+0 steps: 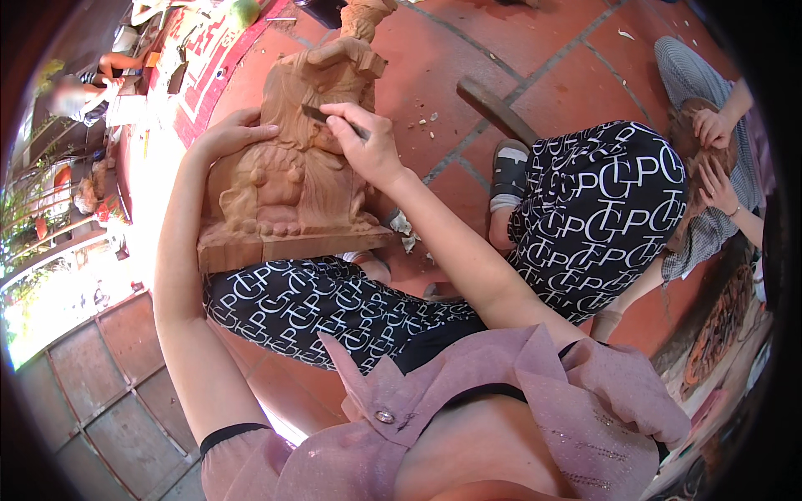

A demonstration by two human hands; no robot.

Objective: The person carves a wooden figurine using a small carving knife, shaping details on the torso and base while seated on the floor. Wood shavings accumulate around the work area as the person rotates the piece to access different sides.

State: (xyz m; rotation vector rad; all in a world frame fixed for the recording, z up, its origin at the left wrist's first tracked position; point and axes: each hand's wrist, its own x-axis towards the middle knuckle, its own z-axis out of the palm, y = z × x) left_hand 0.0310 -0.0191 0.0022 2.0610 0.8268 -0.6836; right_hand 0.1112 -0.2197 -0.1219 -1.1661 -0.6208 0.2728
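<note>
Right hand (368, 146) is gripping a slim tool (314, 113), fingers curled closed; left hand (234, 137) is lying half-open against the carving's (280, 188) left side, thumb over its front; red tiled floor (434, 71) is stretching around, wooden bar (497, 110) lying on it; red-and-white mat (205, 75) is showing upper left; co-worker's hands (715, 189) are showing far right; carving is standing between both hands, base just above patterned trousers (334, 305).
</note>
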